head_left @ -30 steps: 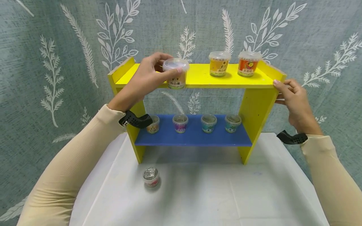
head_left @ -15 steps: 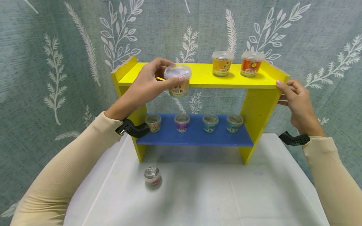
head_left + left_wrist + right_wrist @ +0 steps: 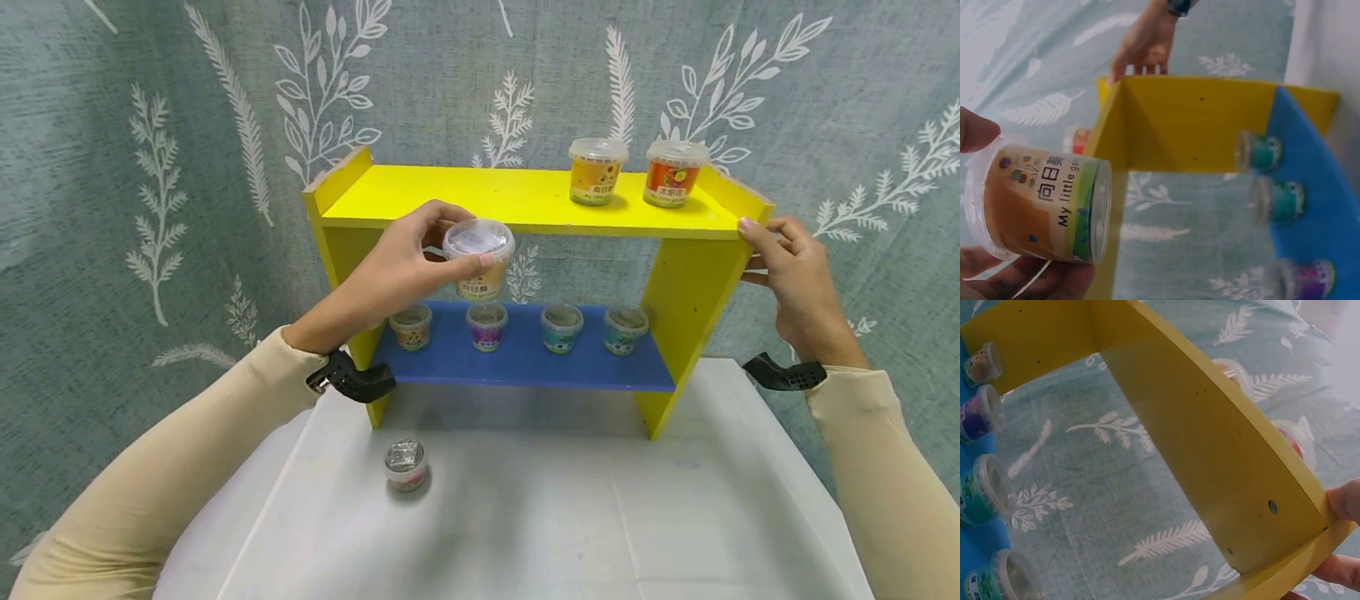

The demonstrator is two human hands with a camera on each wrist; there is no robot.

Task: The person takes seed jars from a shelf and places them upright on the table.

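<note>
My left hand (image 3: 412,267) grips a clear-lidded plastic cup (image 3: 480,279) with an orange-yellow "My little garden" label, thumb on one side of the lid and fingers round the other. The cup hangs upright in front of the shelf's opening, below the yellow top board (image 3: 480,196). In the left wrist view the same cup (image 3: 1041,203) fills the near left. At the far right, my right hand (image 3: 795,275) holds the upper right corner of the yellow and blue shelf unit (image 3: 690,308), its thumb on the front edge. The right wrist view shows the thumb (image 3: 1346,499) against that corner.
A yellow cup (image 3: 595,175) and a red-orange cup (image 3: 673,177) stand on the top board's right half. Along the blue lower board (image 3: 517,367) stand several smaller cups, including a purple one (image 3: 487,329). A foil-topped cup (image 3: 407,467) sits on the white table (image 3: 540,517).
My left hand has brought the held cup down and forward, from the top board's front edge to below it. The right hand stays at the shelf corner. The head view has shifted slightly.
</note>
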